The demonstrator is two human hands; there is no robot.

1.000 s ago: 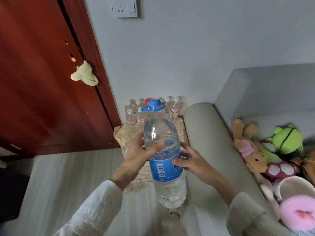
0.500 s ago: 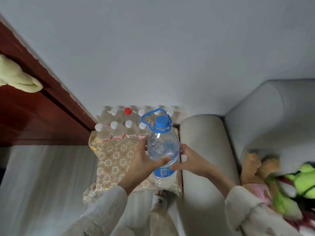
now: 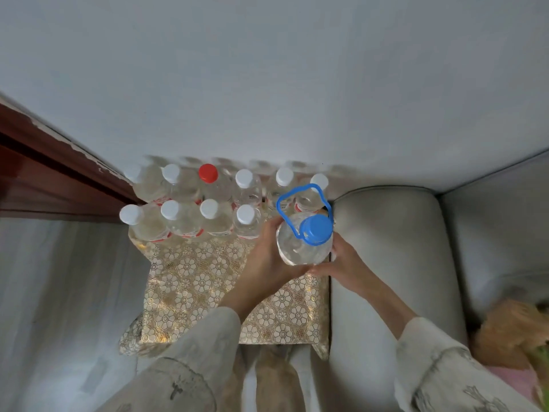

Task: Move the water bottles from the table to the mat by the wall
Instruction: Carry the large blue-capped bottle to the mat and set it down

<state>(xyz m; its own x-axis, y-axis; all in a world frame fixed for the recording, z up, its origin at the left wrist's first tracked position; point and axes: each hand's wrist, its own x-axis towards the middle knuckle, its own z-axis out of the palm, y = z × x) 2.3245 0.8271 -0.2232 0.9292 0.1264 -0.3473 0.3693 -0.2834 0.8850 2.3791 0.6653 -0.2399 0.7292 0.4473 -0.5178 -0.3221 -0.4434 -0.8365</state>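
Pale grey wall (image 3: 267, 69) fills the far half of the shot, with a dark red door frame (image 3: 44, 162) at the far left. On the floor against the wall lies a gold floral mat (image 3: 190, 286). Its far edge is packed with small water bottles (image 3: 184, 209) in two rows, all white caps except one red-capped bottle (image 3: 208, 173). Right of those, a big water bottle (image 3: 303, 242) with a blue cap and blue loop handle stands upright over the mat's far right corner. Both hands are on it: left hand (image 3: 267, 260) curls round its left side, right hand (image 3: 344, 263) wraps the right side, thumbs nearly meeting in front. Can't tell if it's touching the mat. A grey sofa arm (image 3: 386, 263) sits just right of the mat.
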